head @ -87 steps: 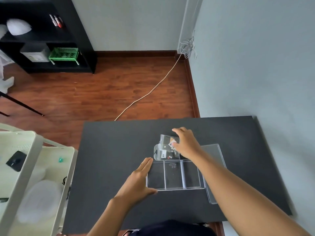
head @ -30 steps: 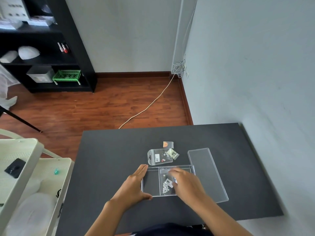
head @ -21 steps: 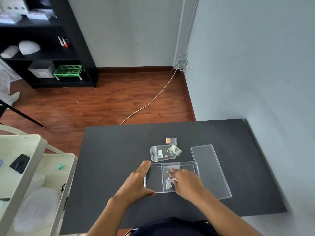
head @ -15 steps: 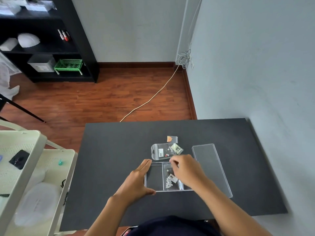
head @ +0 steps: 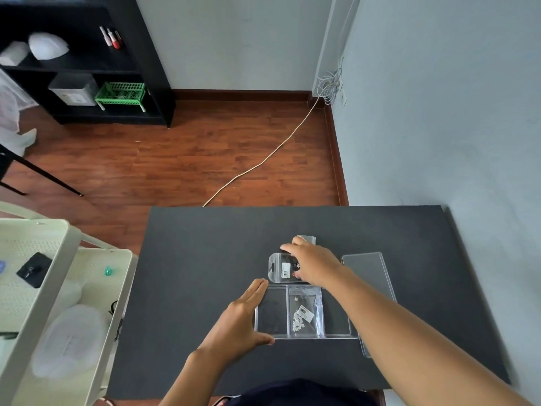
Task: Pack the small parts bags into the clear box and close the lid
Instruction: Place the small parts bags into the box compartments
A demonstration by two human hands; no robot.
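The clear box (head: pixel 270 315) lies open on the black table, split into three compartments. One small bag of white parts (head: pixel 304 313) rests in its middle compartment. My left hand (head: pixel 243 320) lies flat against the box's left side, fingers together. My right hand (head: pixel 311 263) reaches past the box and lies over a larger clear parts bag (head: pixel 278 268) on the table. Just beyond its fingers lies another small bag (head: pixel 307 238), mostly hidden. The clear lid (head: pixel 369 276) lies loose to the right of the box.
The black table (head: pixel 205 273) meets a grey wall on the right. A cream plastic cart (head: pixel 58 288) with a black item stands at the left. A black shelf unit with a green basket (head: pixel 121 93) stands across the wood floor, where a cable runs.
My right hand has left the bag of white parts in the middle compartment and moved forward onto the bags beyond the box. My left hand stays against the box.
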